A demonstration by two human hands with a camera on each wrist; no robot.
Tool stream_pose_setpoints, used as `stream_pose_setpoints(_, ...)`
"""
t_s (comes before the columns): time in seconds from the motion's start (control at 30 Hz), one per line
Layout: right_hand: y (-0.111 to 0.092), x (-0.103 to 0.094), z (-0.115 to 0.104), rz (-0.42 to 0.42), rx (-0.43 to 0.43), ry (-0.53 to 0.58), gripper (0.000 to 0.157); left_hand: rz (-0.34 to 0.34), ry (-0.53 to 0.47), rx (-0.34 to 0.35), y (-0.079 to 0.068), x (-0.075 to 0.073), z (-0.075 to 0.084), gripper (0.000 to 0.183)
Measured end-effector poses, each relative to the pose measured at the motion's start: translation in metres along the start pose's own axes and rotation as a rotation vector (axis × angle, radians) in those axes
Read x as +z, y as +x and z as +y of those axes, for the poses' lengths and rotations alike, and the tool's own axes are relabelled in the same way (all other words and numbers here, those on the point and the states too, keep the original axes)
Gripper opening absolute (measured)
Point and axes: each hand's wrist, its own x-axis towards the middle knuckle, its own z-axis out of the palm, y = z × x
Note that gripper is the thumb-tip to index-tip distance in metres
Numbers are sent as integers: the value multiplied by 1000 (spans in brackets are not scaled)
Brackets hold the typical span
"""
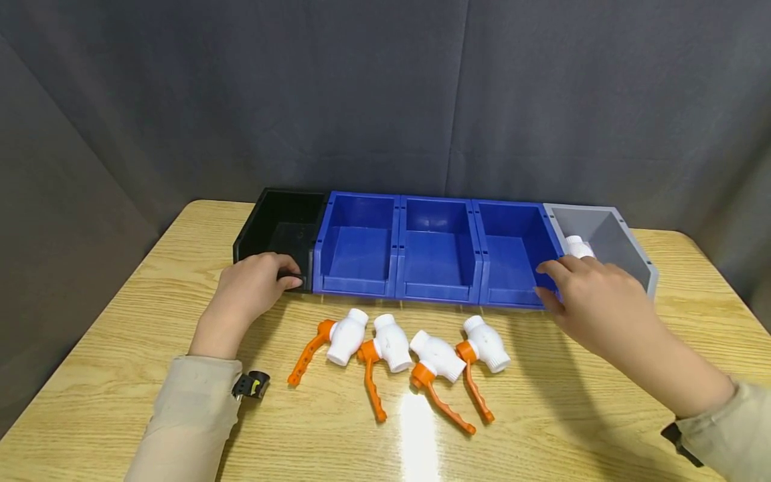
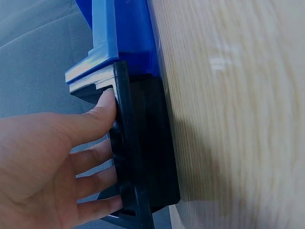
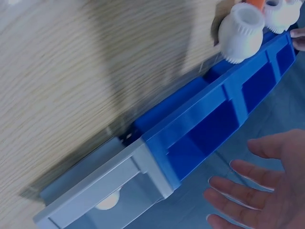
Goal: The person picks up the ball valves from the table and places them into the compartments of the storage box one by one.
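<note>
My left hand (image 1: 255,278) is at the front of the black bin (image 1: 295,231). In the left wrist view its fingers (image 2: 97,183) reach to the bin's rim, and the thumb touches near the corner beside the blue bin. No separate object shows in that hand. My right hand (image 1: 593,294) hovers over the front of the grey bin (image 1: 608,221), fingers loosely bent and apart, holding nothing. A white fitting (image 1: 578,246) lies inside the grey bin, partly hidden by that hand. Several white ball valves (image 1: 436,355) with orange lever handles lie on the table before the bins.
Three blue bins (image 1: 358,286) stand in a row between the black and grey ones. Everything sits on a wooden table (image 1: 337,442), its back edge against a dark grey curtain (image 1: 385,94). A black strap piece (image 1: 251,385) shows at the left sleeve.
</note>
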Motion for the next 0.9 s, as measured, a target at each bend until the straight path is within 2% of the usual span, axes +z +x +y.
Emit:
stream_pose_setpoints(0.47, -2, 0, -25, 34, -99, 1, 28, -2, 1, 5, 0, -1, 1, 18)
stream_pose_setpoints(0.9, -5, 3, -48, -21, -137, 21, 31, 5, -3, -3, 1, 0, 0, 18)
